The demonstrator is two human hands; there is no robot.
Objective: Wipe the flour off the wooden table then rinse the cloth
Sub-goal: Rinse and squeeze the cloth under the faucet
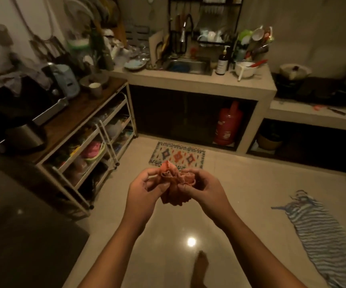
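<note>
An orange-pink cloth (175, 183) is bunched into a ball in front of me, above the tiled floor. My left hand (145, 192) grips its left side and my right hand (203, 188) grips its right side, fingers pinching the folds. The steel sink (188, 66) with its tap (183, 32) sits in the concrete counter across the room, well beyond my hands. The wooden table (78, 113) runs along the left wall, cluttered with appliances and bowls; I cannot make out flour on it in this dim light.
A patterned mat (177, 155) lies before the counter. A red gas cylinder (228, 125) stands under the counter. A striped towel (321, 231) lies on the floor at right. A white shelf cart (97, 154) stands under the table. My bare foot (201, 265) is below.
</note>
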